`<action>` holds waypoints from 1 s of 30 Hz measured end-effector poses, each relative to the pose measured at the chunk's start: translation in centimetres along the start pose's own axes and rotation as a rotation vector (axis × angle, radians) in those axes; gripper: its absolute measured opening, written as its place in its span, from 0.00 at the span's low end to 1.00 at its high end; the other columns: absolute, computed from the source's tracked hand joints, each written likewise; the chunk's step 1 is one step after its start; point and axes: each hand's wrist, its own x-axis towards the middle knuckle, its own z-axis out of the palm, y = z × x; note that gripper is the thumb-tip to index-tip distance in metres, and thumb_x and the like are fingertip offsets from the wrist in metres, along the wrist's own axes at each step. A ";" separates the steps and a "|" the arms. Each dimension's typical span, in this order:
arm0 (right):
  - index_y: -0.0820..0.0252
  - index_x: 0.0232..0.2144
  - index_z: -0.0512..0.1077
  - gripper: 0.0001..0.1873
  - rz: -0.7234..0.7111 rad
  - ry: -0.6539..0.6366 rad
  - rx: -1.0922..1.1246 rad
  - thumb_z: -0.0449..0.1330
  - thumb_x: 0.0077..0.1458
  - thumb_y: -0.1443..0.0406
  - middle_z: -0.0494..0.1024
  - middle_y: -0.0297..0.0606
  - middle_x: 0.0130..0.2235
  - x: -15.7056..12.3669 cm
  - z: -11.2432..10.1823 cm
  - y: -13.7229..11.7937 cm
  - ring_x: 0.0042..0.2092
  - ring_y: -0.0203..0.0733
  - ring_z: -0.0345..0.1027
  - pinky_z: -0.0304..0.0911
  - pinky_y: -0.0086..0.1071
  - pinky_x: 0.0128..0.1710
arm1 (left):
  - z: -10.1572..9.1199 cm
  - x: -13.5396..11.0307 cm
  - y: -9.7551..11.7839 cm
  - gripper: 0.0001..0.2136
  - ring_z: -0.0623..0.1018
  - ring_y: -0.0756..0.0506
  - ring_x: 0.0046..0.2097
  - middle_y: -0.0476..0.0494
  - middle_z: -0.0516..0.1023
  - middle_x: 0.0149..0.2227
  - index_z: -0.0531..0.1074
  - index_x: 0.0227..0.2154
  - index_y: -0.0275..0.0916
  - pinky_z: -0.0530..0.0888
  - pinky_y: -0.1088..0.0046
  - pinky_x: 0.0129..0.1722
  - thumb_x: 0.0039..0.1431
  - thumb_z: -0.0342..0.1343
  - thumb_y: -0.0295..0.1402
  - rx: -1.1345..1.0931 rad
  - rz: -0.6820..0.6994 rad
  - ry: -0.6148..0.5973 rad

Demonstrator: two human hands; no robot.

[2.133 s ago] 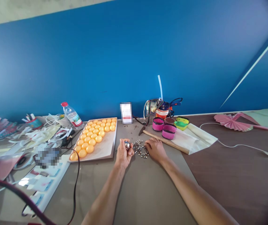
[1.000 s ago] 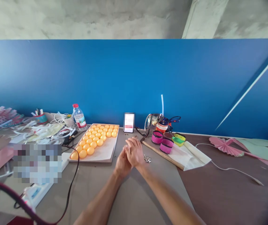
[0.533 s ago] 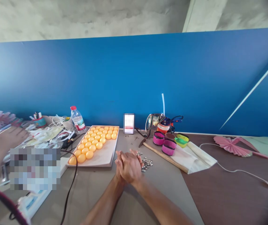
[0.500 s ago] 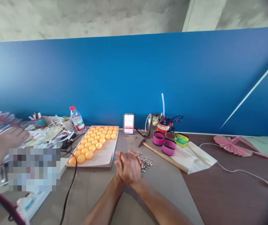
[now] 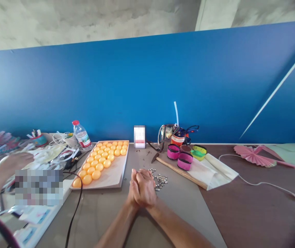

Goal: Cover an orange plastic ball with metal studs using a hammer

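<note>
My left hand point(image 5: 134, 188) and my right hand point(image 5: 146, 189) are clasped together just above the grey mat point(image 5: 106, 213). Both are closed, with the fingers folded over each other. Whether anything lies between the palms is hidden. Right beside my right hand is a small loose pile of shiny silver metal pieces point(image 5: 160, 182), partly covered by the fingers. Beyond it lies a hammer point(image 5: 180, 171) with a wooden handle, its dark head toward the wall. Left of my hands sits a shallow tray point(image 5: 112, 177) partly filled with orange balls point(image 5: 95, 175).
Pink bands point(image 5: 185, 161) and a yellow-green band point(image 5: 199, 151) stand near white sheets point(image 5: 201, 174). A phone point(image 5: 139, 137) leans against the blue partition point(image 5: 126, 86). At left are a bottle point(image 5: 82, 136), a black cable point(image 5: 78, 210) and a co-worker's hand point(image 5: 20, 163) over clutter.
My clasped hands have shifted slightly, with the fingers folded closer together. The view has tilted a little. At the left, the co-worker's hand has moved slightly lower.
</note>
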 end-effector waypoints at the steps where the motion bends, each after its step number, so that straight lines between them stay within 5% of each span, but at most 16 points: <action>1: 0.58 0.28 0.66 0.09 -0.003 -0.009 0.055 0.48 0.54 0.63 0.71 0.40 0.29 0.1 -0.2 0.2 0.37 0.43 0.63 0.58 0.39 0.44 | 0.1 -0.2 0.3 0.28 0.73 0.41 0.38 0.41 0.71 0.30 0.70 0.33 0.37 0.70 0.64 0.40 0.50 0.43 0.59 -0.028 -0.019 -0.048; 6: 0.60 0.34 0.66 0.16 -0.099 -0.161 0.237 0.41 0.59 0.59 0.72 0.40 0.33 1.1 -1.7 -0.4 0.39 0.40 0.64 0.55 0.41 0.51 | -0.2 -1.0 2.2 0.29 0.72 0.41 0.43 0.39 0.71 0.37 0.69 0.42 0.36 0.68 0.63 0.45 0.52 0.44 0.57 -0.126 -0.067 -0.138; 13: 0.61 0.46 0.64 0.26 -0.107 -0.302 0.241 0.38 0.60 0.50 0.73 0.42 0.36 1.4 -1.7 -1.9 0.40 0.44 0.66 0.49 0.45 0.56 | -1.6 -0.8 1.5 0.30 0.73 0.41 0.39 0.40 0.73 0.35 0.71 0.35 0.40 0.71 0.64 0.37 0.48 0.43 0.61 -0.173 -0.020 -0.089; 17: 0.59 0.39 0.67 0.19 -0.006 -0.286 0.155 0.42 0.59 0.55 0.74 0.42 0.36 1.0 -0.9 -1.1 0.43 0.45 0.65 0.56 0.41 0.50 | -0.9 -0.6 0.9 0.25 0.74 0.43 0.37 0.41 0.73 0.30 0.70 0.33 0.40 0.71 0.66 0.36 0.52 0.44 0.58 -0.167 -0.101 -0.086; 22: 0.58 0.25 0.63 0.16 0.080 -0.223 0.035 0.44 0.58 0.58 0.72 0.37 0.28 0.3 0.4 -0.1 0.30 0.38 0.64 0.58 0.31 0.32 | 0.5 -0.5 1.1 0.23 0.74 0.44 0.34 0.45 0.70 0.25 0.67 0.26 0.38 0.71 0.67 0.35 0.50 0.46 0.56 -0.177 -0.042 0.051; 30: 0.56 0.22 0.61 0.15 0.099 -0.092 0.070 0.43 0.58 0.62 0.70 0.38 0.23 -0.5 0.7 0.2 0.28 0.38 0.63 0.58 0.31 0.31 | 0.5 -0.5 0.7 0.23 0.74 0.42 0.33 0.44 0.69 0.22 0.65 0.22 0.37 0.70 0.66 0.34 0.48 0.49 0.56 -0.106 -0.065 0.043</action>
